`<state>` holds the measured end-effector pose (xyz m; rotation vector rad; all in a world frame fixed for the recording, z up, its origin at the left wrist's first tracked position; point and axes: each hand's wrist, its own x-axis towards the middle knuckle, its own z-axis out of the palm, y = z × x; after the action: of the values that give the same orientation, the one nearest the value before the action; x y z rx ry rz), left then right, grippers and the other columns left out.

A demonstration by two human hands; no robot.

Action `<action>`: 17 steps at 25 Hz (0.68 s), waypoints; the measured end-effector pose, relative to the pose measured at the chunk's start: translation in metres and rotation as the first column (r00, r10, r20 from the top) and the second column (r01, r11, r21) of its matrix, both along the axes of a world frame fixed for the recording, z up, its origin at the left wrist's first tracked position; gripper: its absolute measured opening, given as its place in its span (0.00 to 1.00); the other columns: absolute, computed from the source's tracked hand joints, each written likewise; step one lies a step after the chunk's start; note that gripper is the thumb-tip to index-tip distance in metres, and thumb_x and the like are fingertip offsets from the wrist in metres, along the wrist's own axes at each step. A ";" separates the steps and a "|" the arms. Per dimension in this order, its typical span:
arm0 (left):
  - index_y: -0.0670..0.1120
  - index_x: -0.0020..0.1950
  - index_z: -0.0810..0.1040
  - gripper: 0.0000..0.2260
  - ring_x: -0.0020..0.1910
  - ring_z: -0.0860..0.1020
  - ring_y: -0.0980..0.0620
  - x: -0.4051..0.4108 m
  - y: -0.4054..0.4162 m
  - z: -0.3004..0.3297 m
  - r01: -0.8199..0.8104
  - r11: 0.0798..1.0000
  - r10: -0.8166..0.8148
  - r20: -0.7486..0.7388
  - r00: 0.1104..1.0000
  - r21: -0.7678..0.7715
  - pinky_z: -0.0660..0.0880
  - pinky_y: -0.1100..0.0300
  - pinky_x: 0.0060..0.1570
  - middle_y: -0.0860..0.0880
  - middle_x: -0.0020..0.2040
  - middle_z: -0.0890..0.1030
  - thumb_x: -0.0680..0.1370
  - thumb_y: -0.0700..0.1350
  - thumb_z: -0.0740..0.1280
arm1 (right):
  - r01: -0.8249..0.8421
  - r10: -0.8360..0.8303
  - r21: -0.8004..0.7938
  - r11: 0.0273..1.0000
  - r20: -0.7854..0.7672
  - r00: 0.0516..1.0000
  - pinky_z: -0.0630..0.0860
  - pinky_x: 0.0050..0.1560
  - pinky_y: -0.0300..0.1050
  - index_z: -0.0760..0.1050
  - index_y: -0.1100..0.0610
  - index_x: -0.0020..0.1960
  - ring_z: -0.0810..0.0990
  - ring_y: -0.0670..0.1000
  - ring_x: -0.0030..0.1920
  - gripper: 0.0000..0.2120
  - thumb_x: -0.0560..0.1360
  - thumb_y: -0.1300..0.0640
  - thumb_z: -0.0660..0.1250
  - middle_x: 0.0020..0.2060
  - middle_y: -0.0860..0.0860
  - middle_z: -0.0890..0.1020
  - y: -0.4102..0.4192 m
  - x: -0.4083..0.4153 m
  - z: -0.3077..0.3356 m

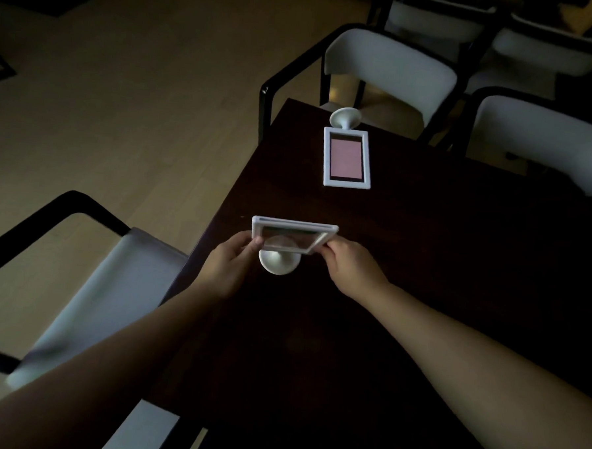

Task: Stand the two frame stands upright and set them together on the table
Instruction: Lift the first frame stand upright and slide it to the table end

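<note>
Two white frame stands are on a dark table (422, 282). The near frame stand (292, 236) has a clear pane and a round white base (279, 263) below it; it is tilted up, seen from its top edge. My left hand (232, 258) grips its left side and my right hand (349, 266) grips its right corner. The far frame stand (347, 158) lies flat on the table with a pink insert facing up, its round base (344, 117) pointing toward the far table edge.
White-cushioned chairs with black frames surround the table: one at the near left (88, 296), one past the far edge (392, 68), another at the right (546, 141). The table's left edge runs diagonally beside a light wood floor (122, 112). The room is dim.
</note>
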<state>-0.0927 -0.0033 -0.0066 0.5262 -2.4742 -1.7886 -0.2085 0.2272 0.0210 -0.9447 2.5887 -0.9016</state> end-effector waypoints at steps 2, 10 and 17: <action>0.64 0.58 0.80 0.19 0.53 0.82 0.57 -0.008 0.000 -0.002 -0.035 0.999 0.035 0.015 0.999 0.026 0.75 0.55 0.49 0.61 0.53 0.84 0.77 0.72 0.59 | 0.022 -0.022 0.001 1.000 0.005 1.000 0.78 0.48 0.53 0.78 0.55 0.60 0.81 0.57 0.52 0.11 0.82 0.56 0.59 0.54 0.55 0.83 -0.004 -0.002 0.001; 0.63 0.60 0.79 0.20 0.51 0.81 0.60 -0.022 -0.002 -0.015 -0.060 0.996 0.058 0.040 0.998 0.071 0.78 0.47 0.54 0.60 0.54 0.85 0.77 0.72 0.60 | 0.116 -0.114 -0.041 0.992 0.035 0.993 0.77 0.42 0.52 0.73 0.53 0.64 0.80 0.55 0.49 0.12 0.82 0.52 0.59 0.52 0.52 0.82 -0.012 0.001 -0.003; 0.52 0.76 0.68 0.28 0.69 0.74 0.54 -0.003 -0.003 -0.019 0.044 0.997 -0.038 0.089 0.995 -0.064 0.71 0.45 0.68 0.52 0.71 0.76 0.78 0.60 0.66 | 0.201 -0.198 -0.011 0.980 0.115 0.973 0.73 0.46 0.43 0.69 0.48 0.66 0.78 0.47 0.58 0.15 0.81 0.47 0.60 0.61 0.47 0.78 -0.007 0.019 -0.020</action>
<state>-0.0958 -0.0061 -0.0259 0.5654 -2.6100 -1.7267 -0.1899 0.2199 0.0006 -0.6259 2.6136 -1.0052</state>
